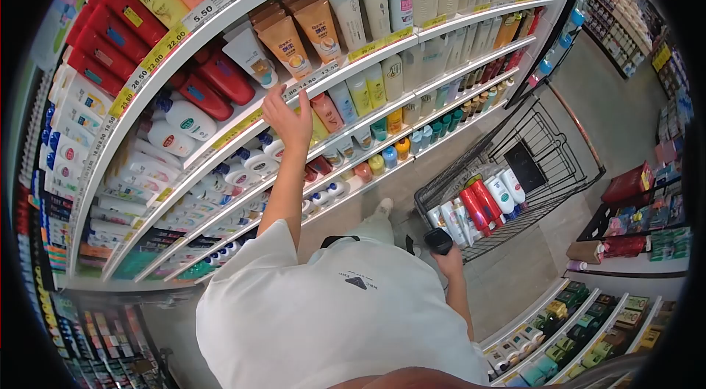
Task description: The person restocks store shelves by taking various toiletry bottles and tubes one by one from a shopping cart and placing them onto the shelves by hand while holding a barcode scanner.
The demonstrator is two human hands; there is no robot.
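My left hand (288, 118) reaches up to the shelf edge, its fingers spread at the price strip (318, 80) just below a white tube (250, 54). Nothing shows in its grasp. Orange-brown tubes (285, 47) stand to the right of that white tube, and red bottles (220, 79) lie to its left. Down by my side, my right hand (448, 262) is closed around a small black handheld device (439, 241). Its exact kind is unclear. Beside it is a wire shopping cart (544, 131) with red bottles (479, 204) and white bottles (500, 194) inside.
Tiered shelves (478, 10) of bottles and tubes curve along the left and front. Grey floor (515, 271) runs around the cart. Lower right, another shelf unit (581, 315) holds small boxes and bottles. More stocked racks (618, 14) stand farther back at right.
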